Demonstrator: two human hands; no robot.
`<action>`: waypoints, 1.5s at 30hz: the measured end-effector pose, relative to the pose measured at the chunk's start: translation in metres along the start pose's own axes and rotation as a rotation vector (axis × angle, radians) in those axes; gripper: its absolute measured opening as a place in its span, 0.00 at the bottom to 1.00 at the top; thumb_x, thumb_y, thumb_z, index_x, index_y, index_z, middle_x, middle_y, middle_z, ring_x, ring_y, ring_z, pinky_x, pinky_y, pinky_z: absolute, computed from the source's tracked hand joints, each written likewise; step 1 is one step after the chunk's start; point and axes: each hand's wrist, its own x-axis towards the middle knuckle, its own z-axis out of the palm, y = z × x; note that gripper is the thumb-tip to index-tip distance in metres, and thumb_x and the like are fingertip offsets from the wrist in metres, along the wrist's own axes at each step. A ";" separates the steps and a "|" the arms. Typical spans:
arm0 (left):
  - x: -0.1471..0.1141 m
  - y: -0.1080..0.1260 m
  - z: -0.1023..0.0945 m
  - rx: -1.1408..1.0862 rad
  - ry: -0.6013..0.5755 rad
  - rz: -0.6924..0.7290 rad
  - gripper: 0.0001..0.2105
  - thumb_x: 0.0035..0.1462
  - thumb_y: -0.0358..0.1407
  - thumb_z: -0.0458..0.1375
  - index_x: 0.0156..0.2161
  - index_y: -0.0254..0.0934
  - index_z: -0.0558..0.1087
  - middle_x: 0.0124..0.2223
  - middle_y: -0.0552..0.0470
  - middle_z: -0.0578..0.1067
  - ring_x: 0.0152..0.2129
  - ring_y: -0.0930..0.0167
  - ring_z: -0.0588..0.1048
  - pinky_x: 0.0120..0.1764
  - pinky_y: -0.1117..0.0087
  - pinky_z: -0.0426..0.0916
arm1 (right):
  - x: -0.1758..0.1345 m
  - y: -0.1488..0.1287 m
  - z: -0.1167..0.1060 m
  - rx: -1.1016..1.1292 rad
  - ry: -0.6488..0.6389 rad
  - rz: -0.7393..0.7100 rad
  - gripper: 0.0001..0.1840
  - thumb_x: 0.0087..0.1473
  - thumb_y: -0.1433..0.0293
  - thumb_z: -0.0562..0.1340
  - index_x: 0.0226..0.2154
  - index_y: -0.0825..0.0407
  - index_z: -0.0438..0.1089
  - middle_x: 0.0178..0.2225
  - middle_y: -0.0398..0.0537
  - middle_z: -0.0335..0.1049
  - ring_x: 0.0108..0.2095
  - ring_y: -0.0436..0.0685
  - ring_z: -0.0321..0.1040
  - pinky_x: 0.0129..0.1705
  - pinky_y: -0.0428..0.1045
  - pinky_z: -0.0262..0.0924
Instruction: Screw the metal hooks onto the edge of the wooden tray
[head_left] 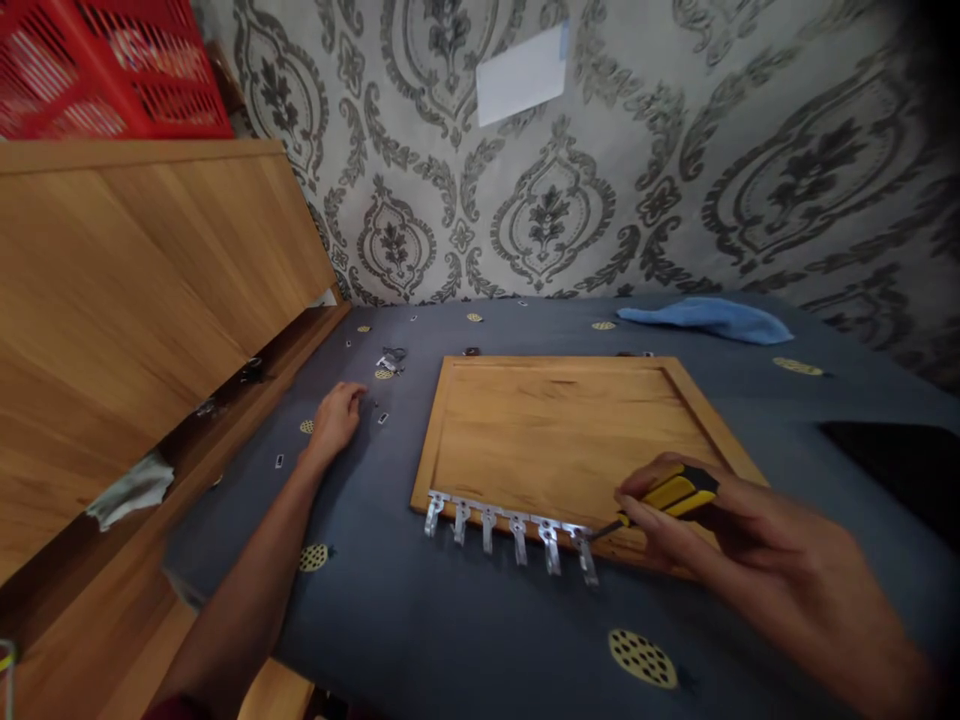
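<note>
My right hand [720, 530] is closed around the yellow and black handle of a screwdriver [679, 492]. Its tip reaches the right-most of several silver metal clips [519, 538], which sit in a row along the near edge of a framed wooden panel [562, 420]. The panel lies flat on a grey-blue cloth [420, 640] with a pineapple print. Left of the panel, my left hand [337, 418] rests over the cloth with its fingers curled together; whatever they hold, if anything, is too small to make out. Small metal hardware [391, 360] lies just beyond it.
A blue cloth [709, 318] lies at the back right, and a dark flat object [892, 465] at the right. Along the left stands a wooden cabinet [157, 260] with a red plastic basket [112, 70] on top. Behind everything is a patterned wall [465, 200].
</note>
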 end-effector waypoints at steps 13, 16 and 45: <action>-0.005 0.006 -0.002 0.176 -0.132 0.124 0.14 0.65 0.40 0.58 0.51 0.34 0.72 0.51 0.45 0.74 0.48 0.64 0.74 0.50 0.55 0.72 | -0.001 -0.001 -0.001 -0.034 0.008 -0.021 0.08 0.60 0.59 0.63 0.32 0.43 0.72 0.24 0.43 0.73 0.19 0.53 0.69 0.17 0.47 0.64; -0.006 0.010 -0.006 0.219 -0.149 0.106 0.13 0.65 0.40 0.58 0.49 0.34 0.72 0.49 0.46 0.74 0.46 0.65 0.74 0.49 0.56 0.72 | -0.002 0.000 -0.002 -0.023 0.004 0.004 0.08 0.60 0.59 0.62 0.31 0.43 0.71 0.24 0.42 0.72 0.19 0.54 0.68 0.18 0.48 0.64; -0.013 0.050 -0.033 0.499 -0.280 -0.034 0.15 0.65 0.41 0.44 0.43 0.36 0.71 0.48 0.43 0.76 0.42 0.59 0.72 0.33 0.69 0.59 | -0.012 0.002 0.001 0.193 -0.049 0.173 0.14 0.59 0.59 0.66 0.29 0.50 0.69 0.24 0.39 0.66 0.23 0.47 0.62 0.26 0.46 0.59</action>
